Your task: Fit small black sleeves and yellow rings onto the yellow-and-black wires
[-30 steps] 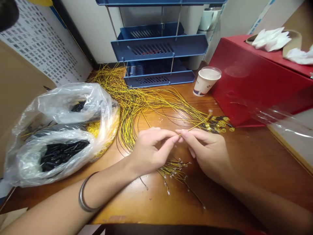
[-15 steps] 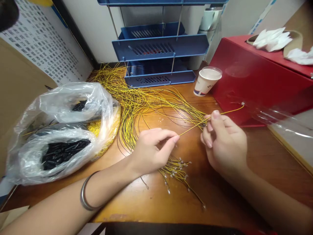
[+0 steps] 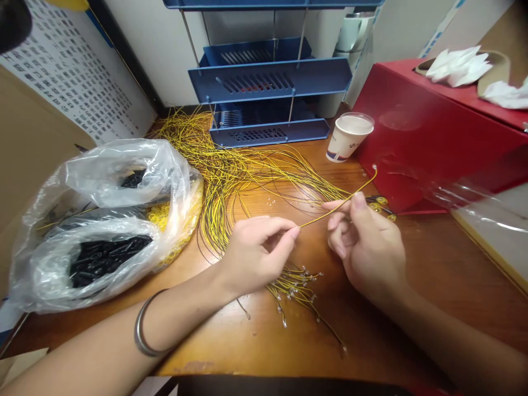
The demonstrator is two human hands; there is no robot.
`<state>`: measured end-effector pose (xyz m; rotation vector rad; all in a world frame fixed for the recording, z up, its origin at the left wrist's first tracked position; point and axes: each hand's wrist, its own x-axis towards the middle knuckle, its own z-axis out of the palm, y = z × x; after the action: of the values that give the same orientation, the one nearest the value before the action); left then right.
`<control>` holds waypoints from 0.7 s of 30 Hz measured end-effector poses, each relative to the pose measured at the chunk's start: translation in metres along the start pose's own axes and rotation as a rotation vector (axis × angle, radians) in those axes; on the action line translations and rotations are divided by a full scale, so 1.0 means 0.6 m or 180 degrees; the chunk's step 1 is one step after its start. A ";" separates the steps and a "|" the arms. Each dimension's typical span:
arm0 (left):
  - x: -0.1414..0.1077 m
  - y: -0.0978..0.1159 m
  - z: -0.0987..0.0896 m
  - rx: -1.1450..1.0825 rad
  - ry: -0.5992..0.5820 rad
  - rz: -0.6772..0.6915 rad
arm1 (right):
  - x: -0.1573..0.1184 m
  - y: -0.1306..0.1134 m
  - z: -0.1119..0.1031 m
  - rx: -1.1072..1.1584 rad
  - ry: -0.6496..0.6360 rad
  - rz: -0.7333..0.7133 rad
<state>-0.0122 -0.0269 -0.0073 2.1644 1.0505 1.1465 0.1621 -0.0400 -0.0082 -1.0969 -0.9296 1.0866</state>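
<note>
One thin yellow wire runs between my hands. Thumb and forefinger of my left hand pinch its near part. My right hand has the same wire between thumb and forefinger, and the wire's free end, with a small clear tip, curves up past them toward the red box. A large tangle of yellow and dark wires spreads behind both hands. Below my left hand a bunch of wire ends with small clear and metallic tips lies on the table. Black pieces with yellow rings show just beyond my right hand.
To the left stands a clear plastic bag with black parts and yellow rings. A blue tray rack is at the back. A paper cup stands beside a red box holding tissues.
My right hand has moved left along the wire, closer to my left hand. The wire's free end has shifted left and curves upward more. Black pieces with yellow rings have come into view.
</note>
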 end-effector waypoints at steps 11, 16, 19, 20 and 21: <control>0.000 0.000 0.001 -0.0034 -0.0035 0.0033 | 0.003 -0.004 0.007 -0.0458 -0.0062 0.0077; -0.001 0.001 0.001 -0.0042 -0.0068 -0.0062 | 0.038 -0.007 -0.012 0.0283 0.0687 0.0017; -0.001 -0.001 0.002 -0.0030 -0.0057 -0.0038 | 0.044 -0.007 -0.014 0.0293 0.0539 0.0246; -0.001 -0.001 0.002 -0.0016 -0.0053 -0.0033 | 0.043 -0.005 -0.013 0.0238 0.0427 0.0308; -0.001 -0.001 0.002 0.0001 -0.0053 -0.0034 | 0.040 -0.004 -0.012 0.0171 0.0308 0.0335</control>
<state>-0.0119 -0.0271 -0.0088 2.1622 1.0539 1.1219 0.1747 -0.0180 -0.0064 -1.1543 -0.7695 1.1279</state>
